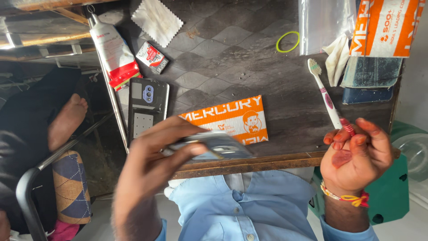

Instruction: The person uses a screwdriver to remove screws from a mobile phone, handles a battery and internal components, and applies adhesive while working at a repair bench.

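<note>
A: Eyes on the left hand, low in the view at about seven o'clock. Fingers and thumb are wrapped round a blurred grey phone part, held flat just above the near edge of the dark desk.

B: And the right hand sits out at four o'clock, fingertips pinched on the red handle end of a white toothbrush, bristles aimed up towards twelve.

A: Just behind the phone part, dead centre, lies an orange printed box, flat on the desk.

B: At nine o'clock from that box, a dark phone back cover with its camera window showing. Beyond it, towards eleven, a white glue tube with a red band, and beside that a small red-and-white packet.

A: A white zigzag-edged cloth sits at twelve, a yellow-green rubber band at one o'clock, and clear plastic sleeve just beyond.
</note>
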